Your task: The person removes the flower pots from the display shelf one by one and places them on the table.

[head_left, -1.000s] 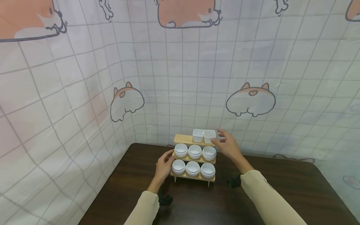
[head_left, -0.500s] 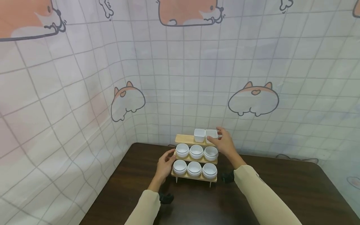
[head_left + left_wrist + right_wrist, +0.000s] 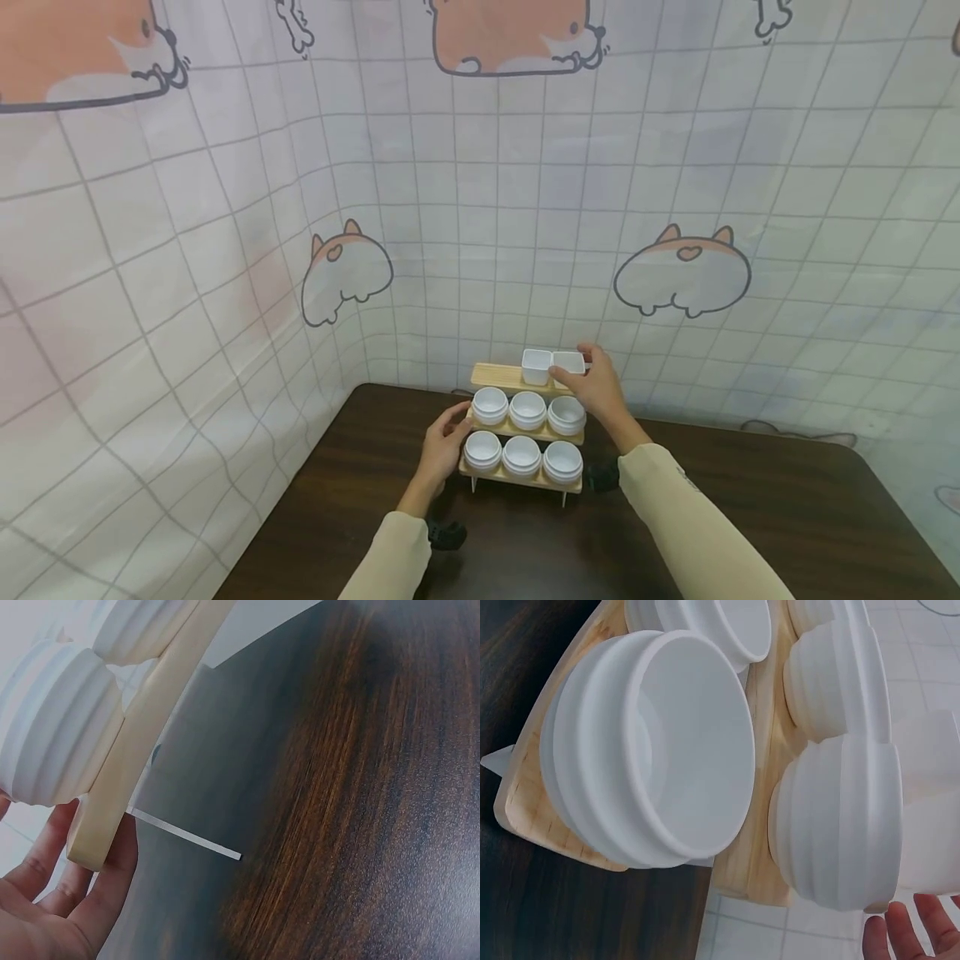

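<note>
The left hand (image 3: 441, 447) grips the three-tier wooden stand (image 3: 495, 376); the right hand (image 3: 602, 392) pinches the nearest square cup (image 3: 569, 360), apparently positioning it; gentle alignment should follow.

Pale cream fabric covers both arms, the left sleeve (image 3: 390, 554) and right sleeve (image 3: 693, 525), the latter bearing a thin dark mark (image 3: 686, 478); black devices (image 3: 447, 536) show beside both cuffs
</note>
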### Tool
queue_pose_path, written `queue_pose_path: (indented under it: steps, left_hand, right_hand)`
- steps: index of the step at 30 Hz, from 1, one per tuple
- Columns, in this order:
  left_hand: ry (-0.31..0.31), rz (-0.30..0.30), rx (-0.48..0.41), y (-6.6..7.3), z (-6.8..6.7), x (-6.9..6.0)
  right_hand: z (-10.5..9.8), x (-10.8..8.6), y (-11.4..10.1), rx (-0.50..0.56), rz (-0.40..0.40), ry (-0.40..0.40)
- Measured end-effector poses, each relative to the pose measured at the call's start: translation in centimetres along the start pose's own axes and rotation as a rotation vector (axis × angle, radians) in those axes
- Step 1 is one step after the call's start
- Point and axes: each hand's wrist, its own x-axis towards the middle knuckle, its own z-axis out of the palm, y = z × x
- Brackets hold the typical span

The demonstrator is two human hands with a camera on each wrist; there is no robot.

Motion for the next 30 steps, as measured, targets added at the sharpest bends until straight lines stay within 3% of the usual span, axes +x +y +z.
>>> queue_pose_path:
  steps: [10,17,21,30]
  left_hand:
    - [-0.021,-0.014,-0.05,-0.22,0.27,-0.19]
    - [-0.026,-0.032,-0.04,-0.27,0.29,0.22]
    - [-0.041,-0.039,-0.035,-0.02,0.08,-0.29]
    - [-0.019,-0.029,-0.042,-0.67,0.17,-0.29]
  right_hand:
    - [0.25,-0.16,-0.2,0.008,0.022,0.016]
    - [0.28,-0.21,-0.16,0.05,0.032,0.017]
    - [0.44,-0.12,0.22,0.059,0.038,0.016]
    - [0.43,-0.42,0.36,0.072,0.057,0.02]
